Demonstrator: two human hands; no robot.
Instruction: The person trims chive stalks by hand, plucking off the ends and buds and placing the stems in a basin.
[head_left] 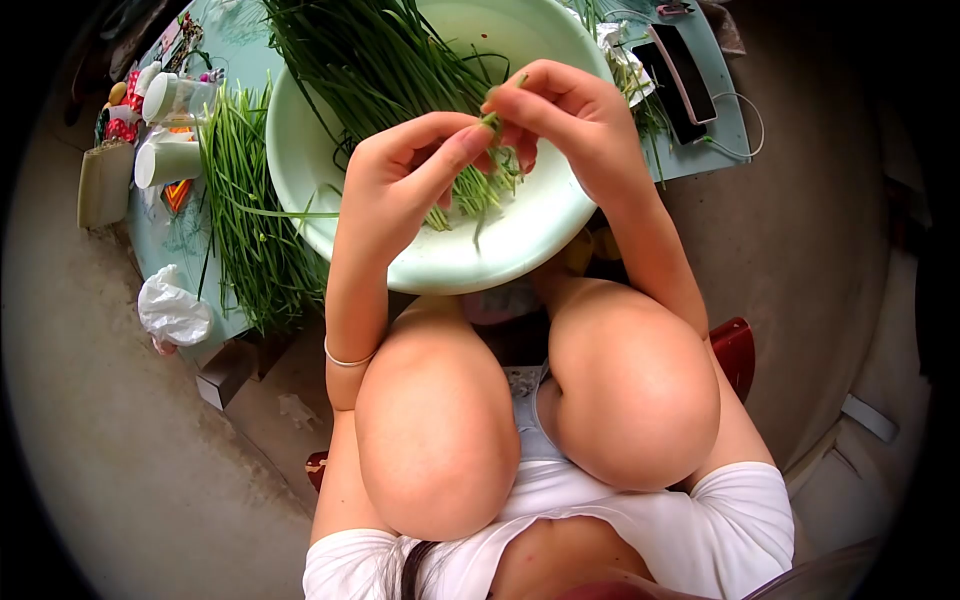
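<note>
Above a pale green basin (440, 275), both hands meet with fingers bent into pinches. My left hand (405, 180) grips a small green chive piece (490, 120) between thumb and fingertips. Just touching the same spot, my right hand (575, 125) is closed on chive too, a short green end poking out above its fingers. A thick bunch of long chives (370, 70) lies in the basin below, its pale stem ends toward me. Whether one stalk or several are between the fingers cannot be made out.
More chives (245, 210) are heaped left of the basin on the light blue table (160, 225). White cups (168, 160) and a crumpled plastic bag (173, 308) are at the left side. A phone (683, 75) with a white cable (755, 150) lies at the right corner.
</note>
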